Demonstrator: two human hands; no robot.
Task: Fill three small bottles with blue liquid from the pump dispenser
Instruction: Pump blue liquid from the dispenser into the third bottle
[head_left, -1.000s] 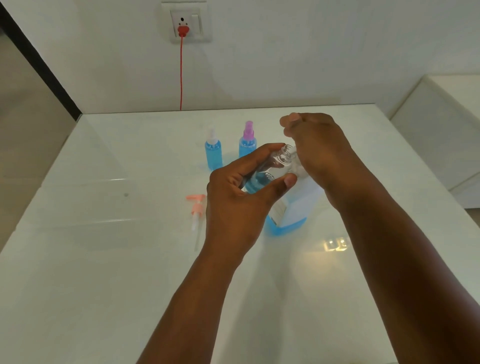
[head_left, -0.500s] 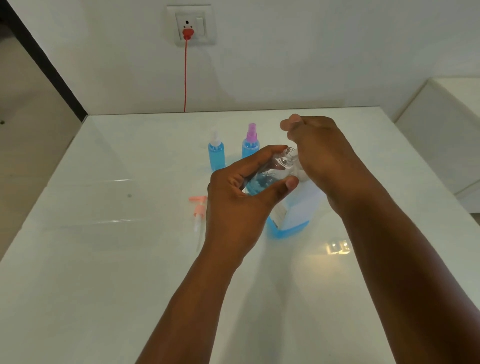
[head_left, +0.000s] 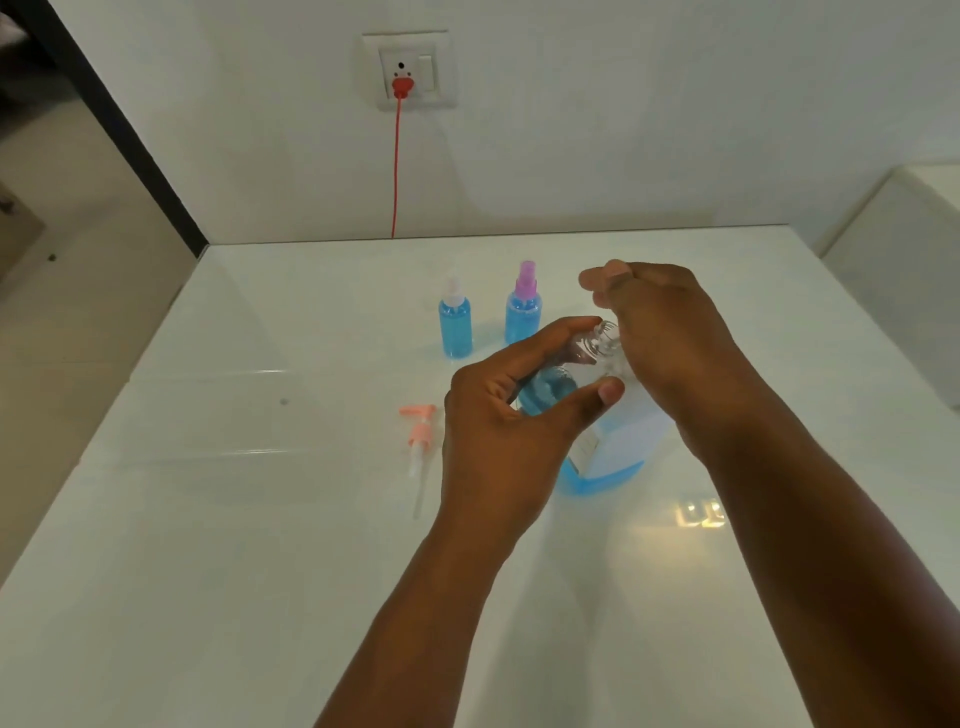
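Observation:
My left hand (head_left: 498, 431) grips a small clear bottle (head_left: 550, 387), tilted with its open neck up to the right and some blue liquid inside. The neck sits right under my right hand (head_left: 670, 338), which lies over the top of the pump dispenser (head_left: 613, 452) with its fingertips pointing left. The pump head is hidden beneath that palm. The dispenser stands on the white table (head_left: 260, 571) with blue liquid low in it. Two small capped bottles full of blue liquid stand behind: one with a white cap (head_left: 455, 325), one with a purple cap (head_left: 522, 317).
A loose pink spray cap with its tube (head_left: 420, 447) lies on the table left of my left hand. A red cable (head_left: 396, 171) hangs from a wall socket (head_left: 410, 70) behind the table. A white cabinet (head_left: 904, 270) stands at the right.
Both hands stay where they were on the bottle and the dispenser; only the view has shifted slightly.

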